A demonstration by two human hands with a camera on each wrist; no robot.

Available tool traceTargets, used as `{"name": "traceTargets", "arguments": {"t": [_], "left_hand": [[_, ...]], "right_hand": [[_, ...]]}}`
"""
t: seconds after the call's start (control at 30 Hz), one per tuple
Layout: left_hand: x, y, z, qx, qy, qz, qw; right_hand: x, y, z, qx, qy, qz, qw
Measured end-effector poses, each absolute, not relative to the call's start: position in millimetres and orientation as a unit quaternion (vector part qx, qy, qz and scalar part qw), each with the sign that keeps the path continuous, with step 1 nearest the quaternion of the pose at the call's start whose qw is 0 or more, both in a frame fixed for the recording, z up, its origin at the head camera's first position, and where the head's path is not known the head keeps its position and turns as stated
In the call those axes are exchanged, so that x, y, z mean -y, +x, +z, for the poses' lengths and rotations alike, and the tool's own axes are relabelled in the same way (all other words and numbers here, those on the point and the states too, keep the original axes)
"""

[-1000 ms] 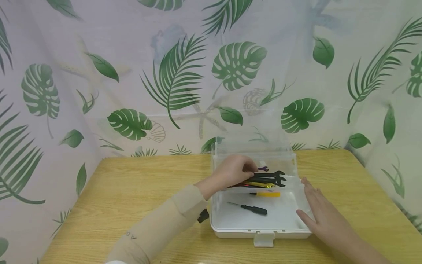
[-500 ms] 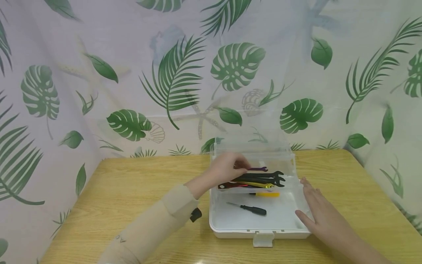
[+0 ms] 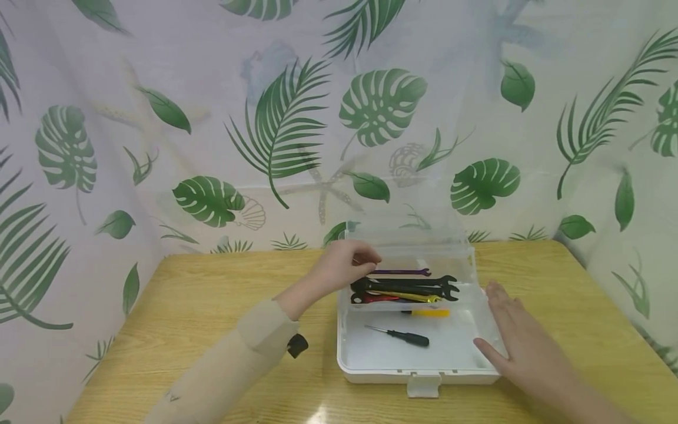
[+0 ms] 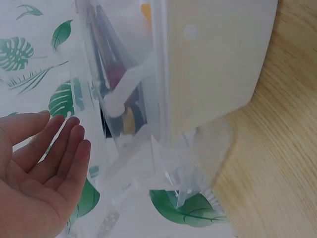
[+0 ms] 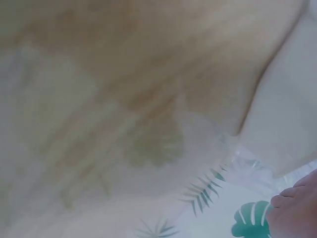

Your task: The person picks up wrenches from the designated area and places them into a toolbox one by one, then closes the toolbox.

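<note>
Over the left end of the clear upper tray (image 3: 413, 305) is my left hand (image 3: 344, 265), close to a purple wrench (image 3: 402, 272). The left wrist view shows this hand's fingers (image 4: 69, 153) loosely bent, with nothing in them. Black wrenches (image 3: 424, 288), a yellow wrench (image 3: 408, 295) and a red tool (image 3: 371, 298) lie side by side in the tray. Below, a black screwdriver (image 3: 408, 337) and an orange-handled tool (image 3: 430, 312), partly hidden by the tray, lie in the white toolbox (image 3: 371, 375). With fingers extended, my right hand (image 3: 529, 341) rests against the box's right side.
The toolbox's clear lid (image 3: 408, 235) stands raised at the back. A white latch (image 3: 424, 386) hangs at the box's front. Wooden table (image 3: 222, 294) surface extends on both sides, and a leaf-printed curtain (image 3: 296, 118) hangs behind it.
My left hand has moved left along the tray, uncovering more of the purple wrench and the left ends of the other tools. The right hand stays beside the box.
</note>
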State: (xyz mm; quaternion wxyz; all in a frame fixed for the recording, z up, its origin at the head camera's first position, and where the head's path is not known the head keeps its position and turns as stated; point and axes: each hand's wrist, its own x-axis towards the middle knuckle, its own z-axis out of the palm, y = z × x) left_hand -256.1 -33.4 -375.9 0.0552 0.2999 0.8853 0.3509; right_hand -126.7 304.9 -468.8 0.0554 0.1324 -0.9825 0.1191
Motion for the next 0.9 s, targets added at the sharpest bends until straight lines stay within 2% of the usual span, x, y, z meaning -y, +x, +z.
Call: {"name": "traceTargets", "arguments": {"t": [0.23, 0.33, 0.9], "left_hand": [[49, -261, -375, -0.887, 0.287, 0.36, 0.036], [55, -261, -374, -0.889, 0.276, 0.363, 0.03], [92, -269, -396, -0.894, 0.188, 0.407, -0.003]], "right_hand": [[-307, -134, -462, 0.974, 0.17, 0.078, 0.131], [-308, -143, -459, 0.971, 0.174, 0.083, 0.142], [-302, -186, -429, 0.97, 0.119, 0.186, 0.097]]}}
